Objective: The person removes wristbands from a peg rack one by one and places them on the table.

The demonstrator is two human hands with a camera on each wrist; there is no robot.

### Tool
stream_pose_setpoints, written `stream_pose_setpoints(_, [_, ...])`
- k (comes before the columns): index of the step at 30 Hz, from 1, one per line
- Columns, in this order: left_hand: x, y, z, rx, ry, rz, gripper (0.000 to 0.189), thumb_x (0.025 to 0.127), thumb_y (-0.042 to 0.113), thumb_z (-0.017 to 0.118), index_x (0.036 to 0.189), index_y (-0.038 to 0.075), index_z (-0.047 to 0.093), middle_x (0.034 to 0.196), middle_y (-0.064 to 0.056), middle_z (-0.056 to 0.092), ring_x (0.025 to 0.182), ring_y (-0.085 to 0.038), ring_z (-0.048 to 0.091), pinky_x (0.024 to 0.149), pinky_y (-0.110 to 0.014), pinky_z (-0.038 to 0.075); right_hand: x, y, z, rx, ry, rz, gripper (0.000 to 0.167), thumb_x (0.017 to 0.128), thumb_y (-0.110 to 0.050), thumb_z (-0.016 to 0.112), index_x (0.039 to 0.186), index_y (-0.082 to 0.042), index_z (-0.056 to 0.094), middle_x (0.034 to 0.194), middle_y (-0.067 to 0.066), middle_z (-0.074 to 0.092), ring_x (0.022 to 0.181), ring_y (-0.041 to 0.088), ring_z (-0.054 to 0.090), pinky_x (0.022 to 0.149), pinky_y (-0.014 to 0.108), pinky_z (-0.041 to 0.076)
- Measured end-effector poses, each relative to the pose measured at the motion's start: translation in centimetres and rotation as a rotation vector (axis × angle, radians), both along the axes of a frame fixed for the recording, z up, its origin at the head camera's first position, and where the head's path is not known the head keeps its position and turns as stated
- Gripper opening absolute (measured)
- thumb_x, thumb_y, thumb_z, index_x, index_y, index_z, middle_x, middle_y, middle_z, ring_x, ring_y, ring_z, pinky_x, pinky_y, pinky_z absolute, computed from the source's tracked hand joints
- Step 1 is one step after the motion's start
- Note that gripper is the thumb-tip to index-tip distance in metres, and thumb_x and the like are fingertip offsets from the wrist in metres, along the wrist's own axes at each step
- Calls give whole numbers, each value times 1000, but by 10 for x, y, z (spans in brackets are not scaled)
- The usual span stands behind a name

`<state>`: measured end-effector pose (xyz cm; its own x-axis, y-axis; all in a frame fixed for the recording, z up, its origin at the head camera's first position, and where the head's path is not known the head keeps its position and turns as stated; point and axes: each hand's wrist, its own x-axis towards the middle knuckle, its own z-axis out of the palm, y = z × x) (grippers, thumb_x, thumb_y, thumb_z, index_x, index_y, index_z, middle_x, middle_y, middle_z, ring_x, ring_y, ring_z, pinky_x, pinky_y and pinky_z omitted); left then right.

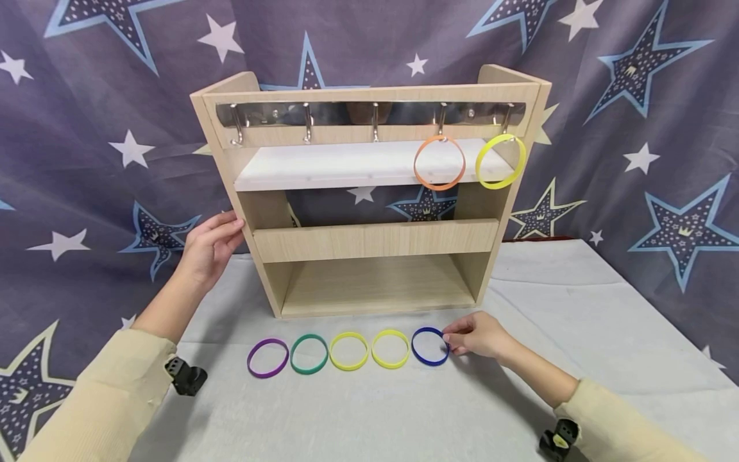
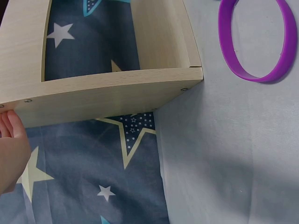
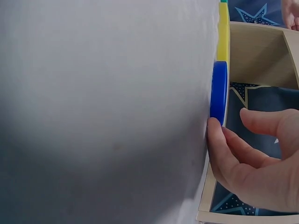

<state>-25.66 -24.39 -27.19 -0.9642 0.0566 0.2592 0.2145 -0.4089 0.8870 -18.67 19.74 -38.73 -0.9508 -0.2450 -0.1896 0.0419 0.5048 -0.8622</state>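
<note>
My right hand [image 1: 479,335] is at the right edge of a dark blue wristband [image 1: 432,364] lying flat on the cloth. In the right wrist view its fingertips touch the blue band [image 3: 218,93], and the thumb stands apart from it. To the left, in a row, lie two yellow wristbands [image 1: 349,368], a green one [image 1: 308,371] and a purple one [image 1: 268,375]. My left hand [image 1: 210,247] rests its fingers against the left side of a wooden shelf rack [image 1: 375,242]. An orange wristband [image 1: 440,187] and a yellow wristband [image 1: 499,186] hang from the rack's two rightmost hooks.
A metal hook strip [image 1: 340,113] with several hooks runs along the rack's top front. Below it is a white shelf [image 1: 323,163]. Grey-white cloth [image 1: 369,417] covers the table, and a star-patterned curtain [image 1: 358,51] hangs behind.
</note>
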Motion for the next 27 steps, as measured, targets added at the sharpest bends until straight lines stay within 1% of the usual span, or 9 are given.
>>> stream_pose_setpoints(5, [0, 1, 1, -7, 2, 2, 17, 91, 0, 58, 101, 8, 70, 107, -1, 67, 97, -9, 68, 87, -17, 54, -2, 2, 2, 0, -4, -3, 29, 88, -6, 65, 109, 14, 64, 86, 17, 73, 70, 12, 71, 68, 27, 60])
stream_pose_setpoints(9, [0, 1, 1, 6, 1, -4, 18, 91, -2, 57, 100, 7, 70, 106, -2, 68, 97, -10, 68, 87, -18, 55, -5, 3, 6, -4, 10, 3, 31, 89, -6, 64, 112, 15, 62, 91, 21, 72, 74, 13, 70, 70, 28, 60])
stream_pose_setpoints(12, [0, 1, 1, 7, 3, -5, 18, 92, -2, 57, 100, 7, 70, 105, -2, 69, 97, -10, 68, 87, -18, 55, -7, 4, 11, 4, 28, 11, 33, 89, -7, 64, 114, 15, 61, 97, 24, 71, 78, 16, 71, 72, 29, 60])
stream_pose_setpoints(19, [1, 1, 0, -6, 4, 1, 17, 92, 0, 57, 100, 8, 71, 105, -1, 69, 96, -9, 68, 87, -17, 54, -14, 3, 23, 28, 68, 14, 36, 90, -14, 65, 116, 10, 62, 107, 23, 70, 86, 21, 71, 80, 35, 59])
stream_pose_setpoints(24, [1, 1, 1, -5, 6, 2, 17, 92, 0, 57, 100, 8, 71, 106, -1, 69, 96, -9, 68, 87, -17, 54, -19, 0, 32, 33, 107, 29, 38, 91, -20, 65, 118, 7, 62, 110, 23, 70, 94, 28, 70, 85, 39, 58])
stream_pose_setpoints(27, [1, 1, 0, -2, 6, 1, 17, 92, 0, 57, 99, 7, 71, 106, -1, 68, 96, -9, 68, 87, -17, 54, -22, 0, 38, 40, 120, 30, 39, 91, -22, 65, 119, 5, 63, 111, 22, 70, 96, 28, 69, 88, 40, 56])
